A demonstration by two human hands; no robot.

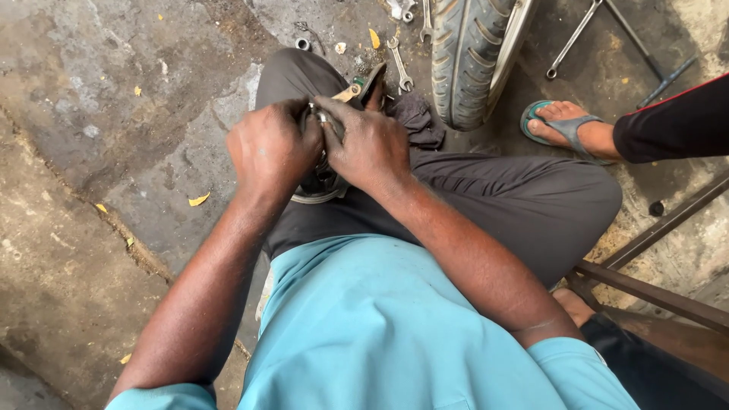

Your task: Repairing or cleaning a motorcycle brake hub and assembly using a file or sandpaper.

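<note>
Together, left hand (269,148) and right hand (368,144) clench one metal part (323,178), seemingly round; two spanners (400,64) nearby.

Single view — a head-worn camera looks steeply down from close above the wearer's lap. It faces forward over the forearms toward the concrete floor (114,114), with a tyre (467,57) at the top edge.

Metal part (323,163): dull grey, grimy, with a worn ring at its lower edge. Spanner (399,67): bare steel, faintly shiny. Tyre (468,53): matt black rubber, ribbed tread. Ground (114,114): rough, stained concrete. Trousers (524,201): matt dark grey cloth. Shirt (364,319): smooth light blue cloth. Sandal (566,125): teal rubber strap.
</note>
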